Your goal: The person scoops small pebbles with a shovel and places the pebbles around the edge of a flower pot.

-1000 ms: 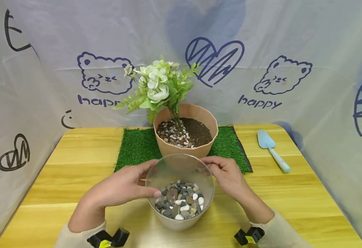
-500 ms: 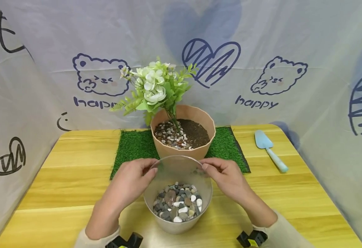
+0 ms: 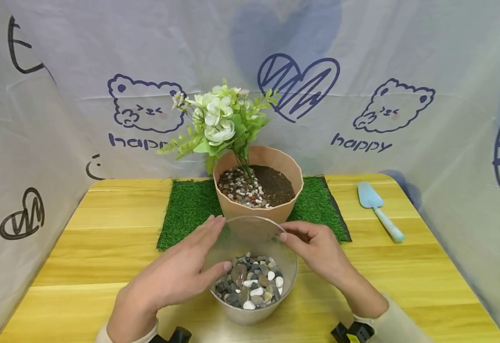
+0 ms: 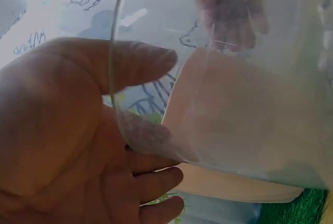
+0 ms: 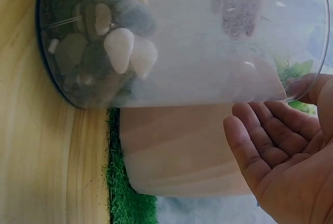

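Observation:
A clear tub (image 3: 254, 314) of grey, brown and white pebbles (image 3: 254, 283) stands in front of the flowerpot. Straight fingers of my left hand (image 3: 177, 269) lie along its left side, the thumb spread over the rim. In the left wrist view that thumb (image 4: 145, 63) overlaps the clear wall, the other fingers outside it. My right hand (image 3: 318, 247) pinches the rim at the upper right between thumb and forefinger, its other fingers loosely curled outside, as the right wrist view shows. The peach flowerpot (image 3: 254, 212) holds dark soil (image 3: 275, 183), small pebbles (image 3: 239, 186) and white flowers (image 3: 217, 112).
Under the flowerpot lies a green turf mat (image 3: 185, 205). A light blue trowel (image 3: 378, 209) rests on the wooden table (image 3: 404, 276) at the right. A printed cloth (image 3: 215, 43) hangs behind and along both sides.
My left hand moves from the tub's left side to pinch the rim at the upper left, then spreads straight along the side again. The right hand stays at the rim; the tub keeps its place.

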`<state>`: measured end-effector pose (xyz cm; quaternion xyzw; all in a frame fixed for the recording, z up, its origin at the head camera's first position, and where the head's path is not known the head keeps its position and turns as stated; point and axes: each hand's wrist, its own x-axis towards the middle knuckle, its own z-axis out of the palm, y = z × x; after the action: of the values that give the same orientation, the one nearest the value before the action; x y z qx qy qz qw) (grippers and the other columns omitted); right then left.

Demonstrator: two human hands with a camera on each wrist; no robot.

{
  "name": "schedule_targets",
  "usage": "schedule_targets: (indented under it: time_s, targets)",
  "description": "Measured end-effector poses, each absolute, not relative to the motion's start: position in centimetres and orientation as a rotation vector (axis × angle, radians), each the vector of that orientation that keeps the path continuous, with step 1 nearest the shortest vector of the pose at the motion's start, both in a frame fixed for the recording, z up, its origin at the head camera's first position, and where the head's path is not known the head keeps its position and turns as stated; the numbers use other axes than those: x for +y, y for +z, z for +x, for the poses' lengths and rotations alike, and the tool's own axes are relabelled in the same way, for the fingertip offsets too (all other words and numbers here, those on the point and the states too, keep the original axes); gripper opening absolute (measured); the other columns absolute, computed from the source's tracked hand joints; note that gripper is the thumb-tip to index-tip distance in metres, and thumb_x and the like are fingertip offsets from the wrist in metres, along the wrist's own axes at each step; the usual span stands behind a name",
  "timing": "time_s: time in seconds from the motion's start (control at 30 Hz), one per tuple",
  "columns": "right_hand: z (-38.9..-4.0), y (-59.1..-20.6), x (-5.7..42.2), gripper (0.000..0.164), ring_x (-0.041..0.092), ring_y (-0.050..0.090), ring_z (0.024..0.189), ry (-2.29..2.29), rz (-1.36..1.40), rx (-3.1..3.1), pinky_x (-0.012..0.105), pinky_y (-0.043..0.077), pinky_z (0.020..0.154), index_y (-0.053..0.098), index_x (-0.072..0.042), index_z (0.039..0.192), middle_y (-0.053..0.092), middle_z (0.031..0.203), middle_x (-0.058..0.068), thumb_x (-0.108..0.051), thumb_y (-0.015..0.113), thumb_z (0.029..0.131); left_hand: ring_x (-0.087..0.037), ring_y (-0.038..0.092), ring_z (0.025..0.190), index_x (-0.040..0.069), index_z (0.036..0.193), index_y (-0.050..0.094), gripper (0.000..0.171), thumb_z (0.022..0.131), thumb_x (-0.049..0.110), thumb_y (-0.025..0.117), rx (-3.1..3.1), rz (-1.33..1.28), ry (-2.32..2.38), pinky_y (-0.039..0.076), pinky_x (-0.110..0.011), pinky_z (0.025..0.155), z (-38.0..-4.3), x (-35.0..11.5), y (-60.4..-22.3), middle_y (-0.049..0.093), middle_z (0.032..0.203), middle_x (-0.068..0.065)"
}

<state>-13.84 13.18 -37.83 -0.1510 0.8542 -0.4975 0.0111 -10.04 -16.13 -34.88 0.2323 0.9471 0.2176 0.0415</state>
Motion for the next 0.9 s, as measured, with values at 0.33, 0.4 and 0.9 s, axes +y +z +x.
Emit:
schedule_targets:
  time_s: [0.33,0.4,0.9]
  targets:
    - [-14.2,-37.7,13.3,0.029,0.009,0.068,0.087,-1.482,-0.498,2.728,0.025,0.057,0.075,0.074,-0.022,0.111,0.075,0.098,-0.008,-0.042,0.06,0.095,-0.018,0.011,0.152,0.012,0.156,0.02,0.076,0.097,0.045,0.052,3.021,0.776,0.566,0.018,-0.041,0.123,-10.2,-16.1,-35.2,0.017,0.163,0.0]
    - [-14.4,-37.7,13.8,0.032,0.011,0.069,0.088,-1.462,-0.497,2.733,0.026,0.058,0.076,0.073,-0.02,0.112,0.075,0.098,-0.006,-0.043,0.058,0.096,-0.018,0.011,0.152,0.012,0.156,0.021,0.075,0.096,0.045,0.053,3.021,0.778,0.569,0.018,-0.041,0.123,-10.3,-16.1,-35.2,0.018,0.163,0.001]
    - [-20.3,-40.8,24.1,0.025,0.015,0.055,0.061,-0.832,-0.1,3.18,0.031,0.046,0.057,0.07,-0.009,0.106,0.069,0.081,0.005,-0.027,0.054,0.1,-0.014,0.01,0.151,0.016,0.157,0.016,0.078,0.096,0.048,0.053,2.997,0.757,0.598,0.018,-0.04,0.123,-10.0,-16.1,-35.5,0.015,0.163,0.004]
